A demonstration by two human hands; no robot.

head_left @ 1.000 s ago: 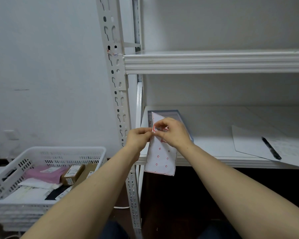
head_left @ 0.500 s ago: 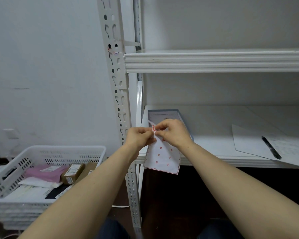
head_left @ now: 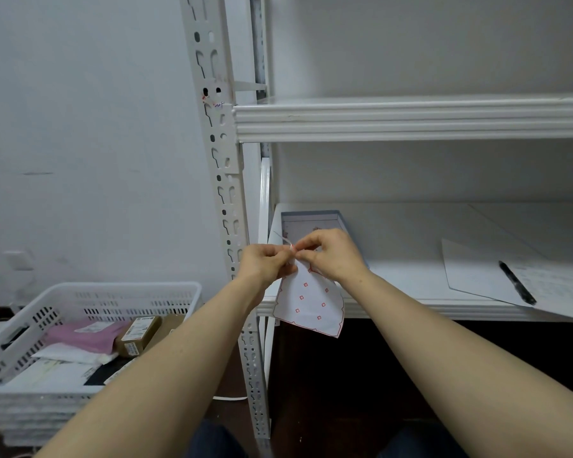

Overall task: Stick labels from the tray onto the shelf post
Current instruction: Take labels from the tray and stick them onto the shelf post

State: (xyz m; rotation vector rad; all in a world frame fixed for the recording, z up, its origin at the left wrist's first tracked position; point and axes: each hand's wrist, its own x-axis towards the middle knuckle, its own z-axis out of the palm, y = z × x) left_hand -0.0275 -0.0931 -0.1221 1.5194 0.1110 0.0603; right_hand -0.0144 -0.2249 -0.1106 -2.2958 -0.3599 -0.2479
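Both hands met in front of the lower shelf [head_left: 407, 276], just right of the shelf post [head_left: 226, 180]. The left hand [head_left: 264, 265] had its grip clamped on the top corner of the label sheet [head_left: 309, 304], and the right hand [head_left: 332, 256] pinched the same corner (whether one label was free, I could not tell). The sheet hung down over the shelf's front edge. The tray [head_left: 311, 214] sat on the shelf behind the hands. What looked like a small label [head_left: 214, 102] was stuck higher on the post.

On my feed, the label sheet [head_left: 310, 302] now hangs broader below the left hand [head_left: 265, 264] and right hand [head_left: 333, 256]. Its top corner, upright before, has folded into a thin curling sliver.
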